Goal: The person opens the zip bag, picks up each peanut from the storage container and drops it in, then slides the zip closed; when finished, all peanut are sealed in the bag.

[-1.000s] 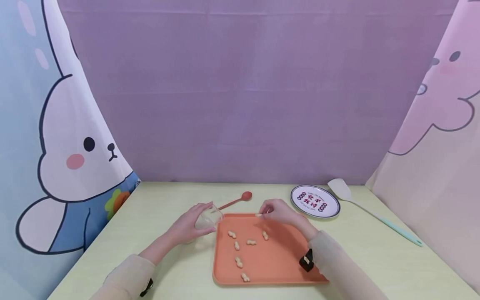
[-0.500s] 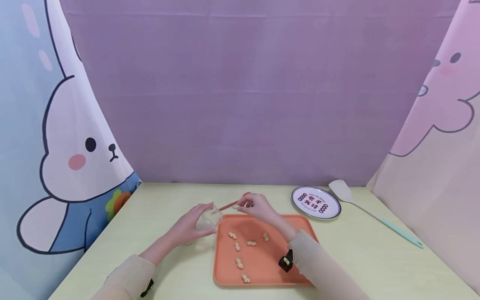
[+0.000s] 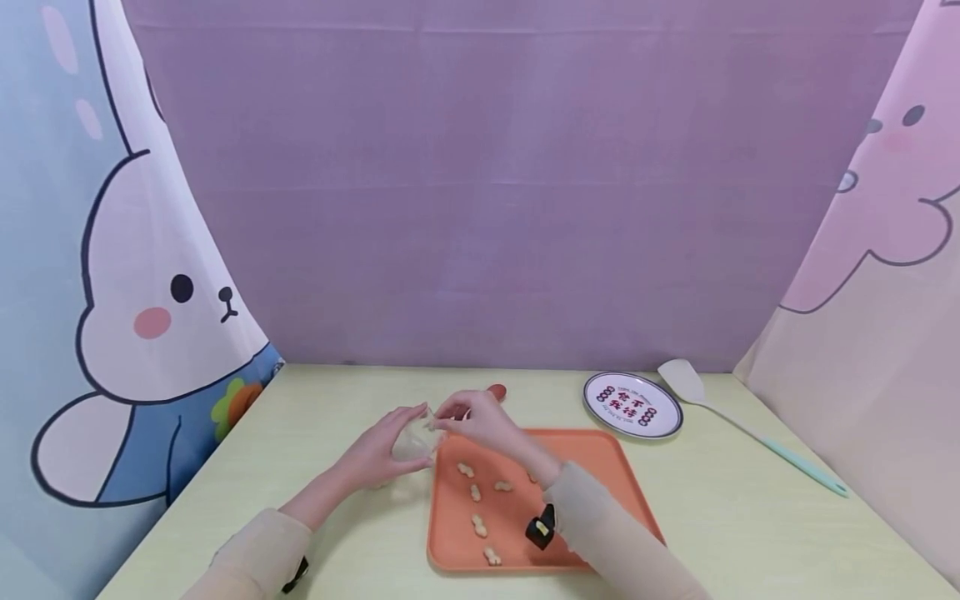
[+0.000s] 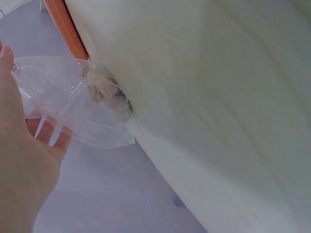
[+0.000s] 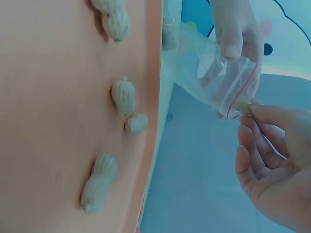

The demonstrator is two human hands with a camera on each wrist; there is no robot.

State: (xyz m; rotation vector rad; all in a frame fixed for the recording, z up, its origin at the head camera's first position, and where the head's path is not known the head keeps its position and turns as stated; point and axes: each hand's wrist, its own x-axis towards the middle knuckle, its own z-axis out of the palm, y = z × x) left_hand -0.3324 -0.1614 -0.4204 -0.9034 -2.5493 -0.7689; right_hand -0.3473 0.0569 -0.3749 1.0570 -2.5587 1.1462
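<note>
My left hand grips a clear zip bag near its mouth, left of the orange tray. Several peanuts are bunched at the bag's bottom, close over the table in the left wrist view. Between the thumb and fingertips of my right hand is a peanut, mostly covered by the fingers, right at the bag's red-lined opening. More peanuts lie scattered over the tray's left and middle part. My right forearm passes above the tray and hides part of it.
Behind the right hand, a red spoon shows only in part. A white plate with red characters lies at the back right. Beside it is a spatula with a mint handle. A purple cloth hangs behind the table.
My right hand has moved left with the peanut, from the tray's back edge to the bag's mouth. The left hand and the bag stay in place.
</note>
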